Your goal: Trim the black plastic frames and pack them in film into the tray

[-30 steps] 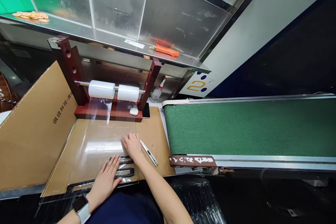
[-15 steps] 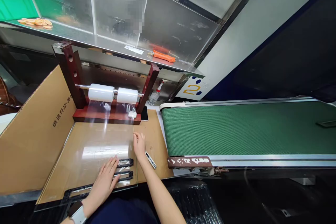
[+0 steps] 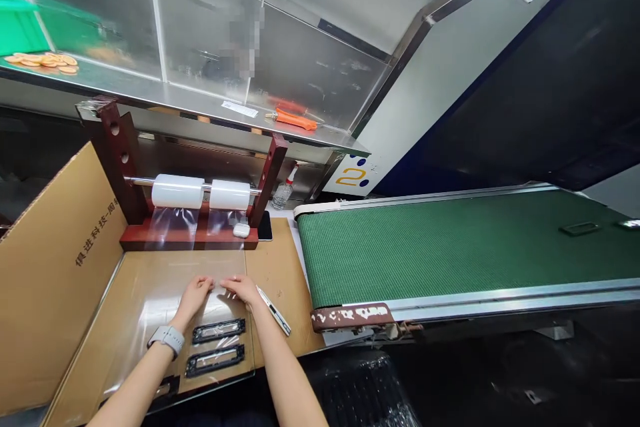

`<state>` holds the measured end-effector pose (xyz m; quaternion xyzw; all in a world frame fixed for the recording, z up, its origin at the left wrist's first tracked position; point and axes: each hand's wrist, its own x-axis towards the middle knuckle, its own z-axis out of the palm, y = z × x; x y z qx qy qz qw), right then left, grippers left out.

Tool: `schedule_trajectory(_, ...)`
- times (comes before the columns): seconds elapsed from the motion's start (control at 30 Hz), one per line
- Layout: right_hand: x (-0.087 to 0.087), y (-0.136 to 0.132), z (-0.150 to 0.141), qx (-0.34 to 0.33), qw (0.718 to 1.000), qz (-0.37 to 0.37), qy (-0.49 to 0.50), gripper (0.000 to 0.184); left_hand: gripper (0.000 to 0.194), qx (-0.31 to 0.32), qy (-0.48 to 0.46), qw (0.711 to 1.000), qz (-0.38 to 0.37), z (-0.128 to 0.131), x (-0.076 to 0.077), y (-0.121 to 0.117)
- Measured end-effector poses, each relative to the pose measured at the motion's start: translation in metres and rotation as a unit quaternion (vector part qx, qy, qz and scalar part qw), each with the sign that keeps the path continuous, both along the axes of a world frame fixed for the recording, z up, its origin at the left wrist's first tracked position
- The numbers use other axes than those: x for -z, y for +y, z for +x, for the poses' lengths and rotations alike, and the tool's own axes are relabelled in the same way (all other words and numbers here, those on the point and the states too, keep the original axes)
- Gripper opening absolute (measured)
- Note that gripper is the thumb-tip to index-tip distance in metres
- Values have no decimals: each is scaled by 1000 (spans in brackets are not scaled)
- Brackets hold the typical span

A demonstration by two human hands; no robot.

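Both hands, the left hand (image 3: 196, 291) and the right hand (image 3: 241, 288), pinch the clear film (image 3: 215, 307) flat on the tabletop (image 3: 280, 267), just beyond two black frames (image 3: 217, 331); a cutter (image 3: 274, 311) lies beside them.

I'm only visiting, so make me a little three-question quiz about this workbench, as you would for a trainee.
1. True or false: both hands, left hand and right hand, rest on the clear sheet.
2. How many white film rolls hang on the red stand?
3. What lies on the metal shelf? A) orange-handled tool B) hammer C) cup

Key: 1 true. 2 two. 3 A.
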<state>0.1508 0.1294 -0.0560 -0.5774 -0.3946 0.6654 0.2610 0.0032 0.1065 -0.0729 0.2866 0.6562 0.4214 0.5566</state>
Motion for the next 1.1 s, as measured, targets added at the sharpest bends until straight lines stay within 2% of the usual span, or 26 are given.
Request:
schedule_trajectory(0.13, -2, -5, -6, -4, 1000, 4, 7, 34, 10, -3, -80, 997, -10, 2, -18, -9)
schedule_trajectory(0.33, -11, -12, -10, 2, 1000, 25, 8, 26, 10, -8, -97, 995, -17, 1, -31, -15)
schedule_trajectory(0.53, -13, -12, -9, -13, 998, 34, 49, 24, 11, -9, -91, 996, -13, -2, -29, -18)
schedule_trajectory(0.6, -10, -10, -5, 6, 997, 43, 59, 34, 12, -9, -88, 996, -14, -3, -25, -18)
schedule_trajectory(0.7, -4, -6, 9, 70, 994, 76, 43, 47, 13, -14, -76, 997, -4, -4, -16, -16)
schedule_trajectory(0.8, -2, -1, 33, 140, 982, 125, -21, 41, 18, -35, -43, 998, 26, -2, -4, -13)
schedule_trajectory(0.9, -11, 8, 62, 162, 965, 170, -118, 30, 35, -65, 16, 995, 81, 1, 4, -15)
schedule_trajectory(1.0, -31, 23, 89, 128, 936, 228, -236, 25, 50, -63, 79, 984, 145, 8, 3, -28)
schedule_trajectory(1.1, -56, 44, 113, 66, 875, 305, -370, 28, 59, -51, 122, 971, 197, 15, -9, -46)
